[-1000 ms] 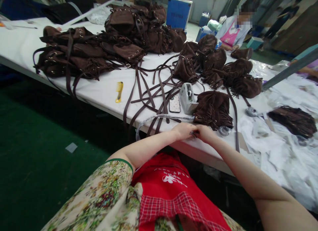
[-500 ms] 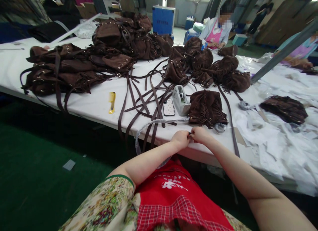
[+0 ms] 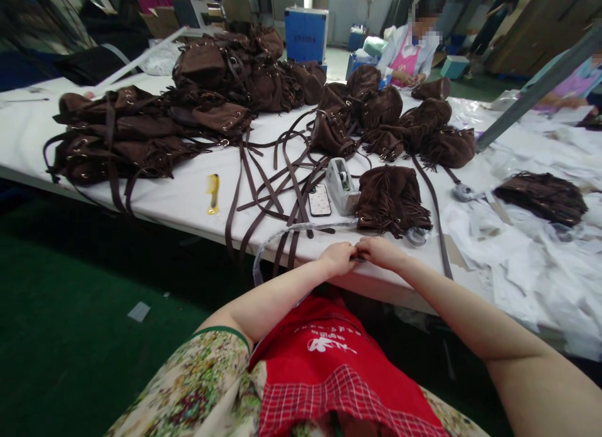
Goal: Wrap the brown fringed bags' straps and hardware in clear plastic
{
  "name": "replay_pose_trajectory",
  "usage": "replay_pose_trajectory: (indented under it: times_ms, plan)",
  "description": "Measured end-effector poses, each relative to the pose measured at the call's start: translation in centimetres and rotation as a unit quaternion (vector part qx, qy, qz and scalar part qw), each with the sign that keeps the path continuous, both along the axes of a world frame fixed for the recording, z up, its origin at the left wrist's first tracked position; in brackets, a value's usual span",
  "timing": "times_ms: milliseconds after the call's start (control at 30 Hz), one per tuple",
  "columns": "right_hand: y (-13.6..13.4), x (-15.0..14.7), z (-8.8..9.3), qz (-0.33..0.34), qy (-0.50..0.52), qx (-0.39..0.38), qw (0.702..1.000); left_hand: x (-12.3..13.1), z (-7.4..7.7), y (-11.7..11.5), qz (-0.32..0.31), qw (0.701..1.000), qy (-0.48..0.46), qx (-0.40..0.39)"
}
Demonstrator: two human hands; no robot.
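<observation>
Hands point(image 3: 339, 259) pinch dark piece point(image 3: 360, 259) — fringed bag point(image 3: 391, 199) near.

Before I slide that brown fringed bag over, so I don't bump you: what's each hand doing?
Left hand: closed; what it grips, if anything, cannot be told.
Right hand: closed, apparently on a small dark piece, too small to identify.

Red apron point(image 3: 332, 365) — white print point(image 3: 324, 345) — green-edged floral sleeve point(image 3: 192, 380)

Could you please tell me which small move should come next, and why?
Perhaps the left hand should steady the small dark item while the right hand adjusts it, since both hands' fingers meet around it near the fringed bag.
</observation>
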State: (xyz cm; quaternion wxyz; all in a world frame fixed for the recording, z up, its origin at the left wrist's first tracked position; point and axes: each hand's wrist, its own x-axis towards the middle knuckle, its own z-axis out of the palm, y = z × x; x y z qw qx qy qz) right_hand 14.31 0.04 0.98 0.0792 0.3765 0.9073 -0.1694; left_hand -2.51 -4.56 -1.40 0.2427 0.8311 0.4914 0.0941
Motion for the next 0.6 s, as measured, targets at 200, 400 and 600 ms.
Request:
replay_pose_trajectory:
  times_ms: [200, 400, 600]
  plan:
    - [-2.0, -0.7, -1.4, -0.256, -0.022, 0.005, 0.967, 2.3, 0.6, -2.1, 0.117, 0.993, -0.002, -0.035]
    - [-3.0, -1.3, -2.4, -0.313, 0.055, -0.017, 0.948, 2.8, 0.7, -2.3, 0.149, 0.987, -0.017, -0.065]
    - [-2.9, -1.7, -1.4, -0.266, 0.018, 0.019, 0.964, 1.0, -0.9, -2.2, 0.105, 0.992, -0.061, -0.037]
